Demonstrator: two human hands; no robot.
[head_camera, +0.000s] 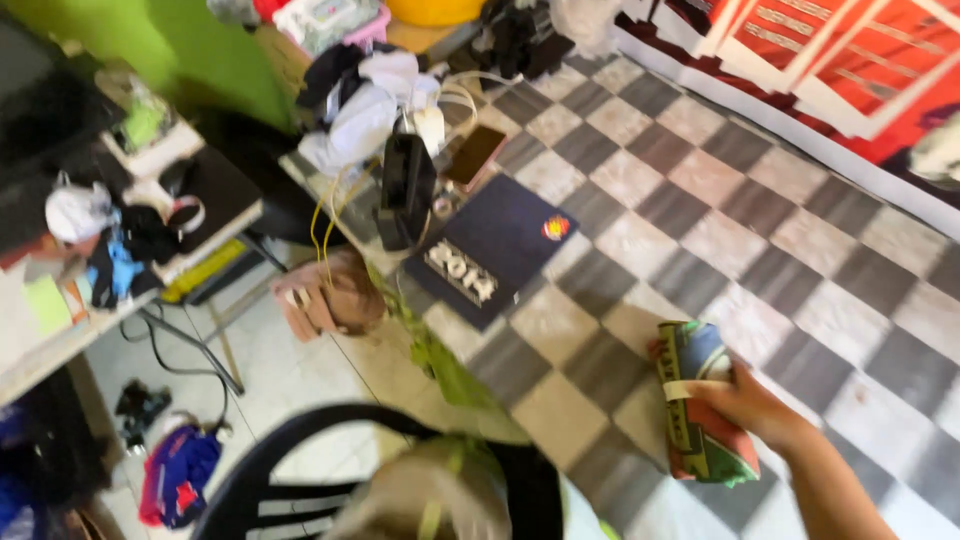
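A folded multicoloured cloth bundle (700, 412), banded with a pale strip, lies on the checkered surface.

On the tabletop (700, 200), a folded cloth bundle (702, 412) lies at the near right, under the right hand (748, 402). A flat book (495, 248) lies to its left, further back. Behind the book stands a small box (406, 190), with a phone (474, 155) just right of it. A chair (300, 470) stands before the tabletop's left edge.

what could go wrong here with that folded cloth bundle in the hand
The right hand grips the folded cloth bundle only at one side, so it might unfold or slip. The checkered surface is crowded at its far end: a phone and dark book lie near the edge and might get knocked off.
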